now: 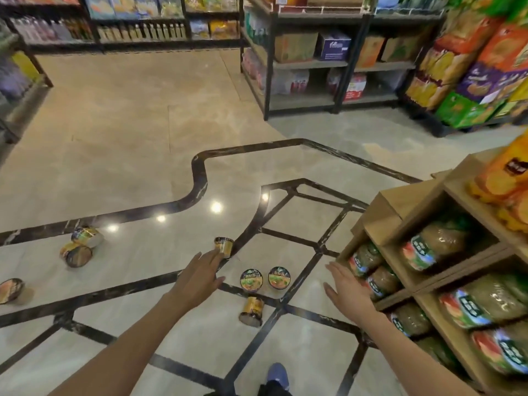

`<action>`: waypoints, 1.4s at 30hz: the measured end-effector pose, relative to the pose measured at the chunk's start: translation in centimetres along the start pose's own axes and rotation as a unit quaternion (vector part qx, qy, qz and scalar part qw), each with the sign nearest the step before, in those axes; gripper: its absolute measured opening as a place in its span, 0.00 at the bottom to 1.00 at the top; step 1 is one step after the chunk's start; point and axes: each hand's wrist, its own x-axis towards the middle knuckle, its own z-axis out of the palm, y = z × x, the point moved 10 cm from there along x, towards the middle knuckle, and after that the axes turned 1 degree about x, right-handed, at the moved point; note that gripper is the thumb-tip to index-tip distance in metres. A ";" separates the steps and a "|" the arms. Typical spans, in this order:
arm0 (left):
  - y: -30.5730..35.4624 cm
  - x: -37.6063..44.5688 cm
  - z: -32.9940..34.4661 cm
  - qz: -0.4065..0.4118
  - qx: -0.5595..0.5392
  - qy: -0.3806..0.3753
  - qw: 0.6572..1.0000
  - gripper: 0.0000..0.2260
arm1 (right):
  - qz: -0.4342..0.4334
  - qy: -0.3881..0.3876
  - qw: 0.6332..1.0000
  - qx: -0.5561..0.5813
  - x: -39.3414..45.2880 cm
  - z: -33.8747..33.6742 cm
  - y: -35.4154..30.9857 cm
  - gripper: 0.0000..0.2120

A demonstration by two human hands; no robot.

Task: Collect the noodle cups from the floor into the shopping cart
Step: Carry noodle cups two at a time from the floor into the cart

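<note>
— Both hands, left [200, 274] and right [347, 287], are spread flat and hold nothing; the nearest tipped cup [252, 310] lies below them.

— Farther cups [81, 247] lie on their sides (no cart visible) — a nudge could roll them away.

Wooden shelf unit [400, 212], right: bagged goods [440, 247]. Black metal racks [340, 64], rear: cardboard boxes [294, 48]. Bottle shelves [137, 31], far wall. Blue shoe [277, 375], bottom edge.
</note>
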 end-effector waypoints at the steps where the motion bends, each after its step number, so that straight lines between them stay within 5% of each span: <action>1: -0.5 1.9 1.4 -0.006 0.000 -0.005 1.000 0.26 | -0.003 -0.008 1.000 0.006 1.9 1.1 0.8 0.25; 10: -7.6 17.7 24.8 -0.012 -0.061 -0.059 0.996 0.36 | 0.003 -0.055 0.997 0.061 19.6 22.5 9.5 0.30; 21: -15.7 29.2 55.7 -0.021 -0.082 -0.131 0.988 0.54 | 0.042 -0.092 0.982 0.157 34.1 51.8 17.0 0.54; 24: -16.0 30.8 59.1 -0.012 -0.149 -0.112 0.982 0.58 | 0.039 -0.084 0.975 0.202 35.9 55.9 17.5 0.57; 28: -15.4 31.6 60.2 -0.013 -0.227 -0.083 0.970 0.61 | 0.014 -0.010 0.952 0.307 36.6 56.3 16.6 0.45; 33: -15.3 31.7 60.8 -0.042 -0.280 -0.051 0.958 0.61 | 0.044 0.020 0.916 0.398 36.2 57.0 15.7 0.47; 42: -15.6 31.7 61.8 -0.058 -0.360 -0.018 0.931 0.49 | 0.056 0.052 0.888 0.454 36.4 58.2 15.4 0.45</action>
